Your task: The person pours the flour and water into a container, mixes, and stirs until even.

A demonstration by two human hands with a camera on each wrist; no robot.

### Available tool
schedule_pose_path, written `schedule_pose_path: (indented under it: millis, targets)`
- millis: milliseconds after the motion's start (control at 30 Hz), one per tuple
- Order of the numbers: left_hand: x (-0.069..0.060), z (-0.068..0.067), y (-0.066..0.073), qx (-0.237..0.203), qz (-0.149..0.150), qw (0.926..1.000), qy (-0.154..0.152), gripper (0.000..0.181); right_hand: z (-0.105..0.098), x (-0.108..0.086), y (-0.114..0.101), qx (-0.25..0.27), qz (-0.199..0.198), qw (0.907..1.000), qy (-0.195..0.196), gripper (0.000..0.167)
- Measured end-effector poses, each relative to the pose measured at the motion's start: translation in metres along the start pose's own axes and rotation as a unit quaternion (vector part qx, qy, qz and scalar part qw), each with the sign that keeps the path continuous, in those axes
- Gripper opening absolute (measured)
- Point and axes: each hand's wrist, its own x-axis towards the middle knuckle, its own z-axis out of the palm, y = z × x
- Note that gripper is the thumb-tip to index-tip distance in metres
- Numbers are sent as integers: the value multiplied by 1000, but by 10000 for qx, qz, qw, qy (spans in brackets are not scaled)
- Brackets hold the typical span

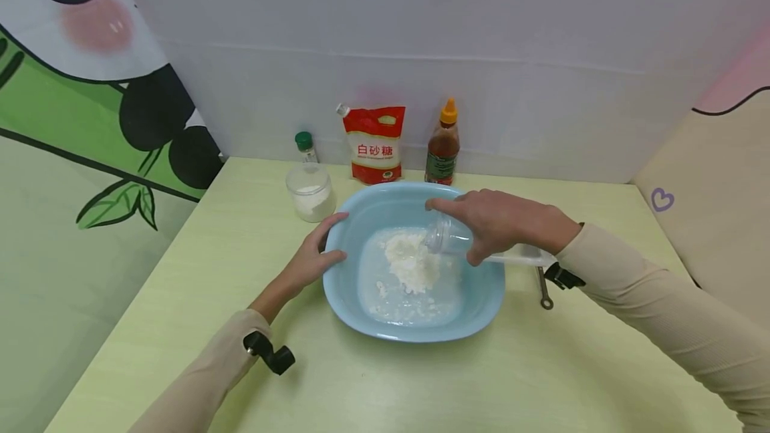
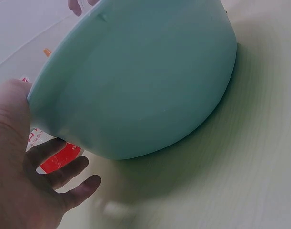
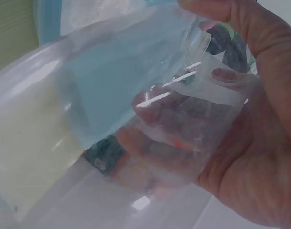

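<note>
A light blue basin (image 1: 355, 316) stands on the table with a heap of white powder (image 1: 409, 262) in watery liquid at its bottom. My left hand (image 1: 315, 252) holds the basin's left rim; in the left wrist view its thumb lies over the rim while the other fingers spread outside. Over the basin's right side, my right hand (image 1: 499, 222) grips a clear plastic bottle (image 1: 454, 239) laid nearly level, its uncapped mouth towards the powder. In the right wrist view, fingers show through the transparent bottle (image 3: 116, 90). Whether liquid is flowing from it I cannot tell.
Behind the basin stand a clear jar of white powder (image 1: 311, 196), a green-capped shaker (image 1: 305, 144), a red bag labelled as white sugar (image 1: 375, 146) and a sauce bottle with an orange cap (image 1: 442, 146). A dark metal utensil (image 1: 545, 293) lies right of the basin.
</note>
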Motion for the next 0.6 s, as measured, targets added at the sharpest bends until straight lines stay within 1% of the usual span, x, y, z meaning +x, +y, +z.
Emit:
schedule_pose_path:
  millis: [233, 600]
  targets:
    - [-1, 0, 2, 43, -23, 10000, 10, 72, -3, -1, 6, 3, 101, 9999, 32, 96]
    - [-2, 0, 4, -12, -41, 10000, -22, 73, -6, 0, 14, 95, 295, 9995, -63, 96]
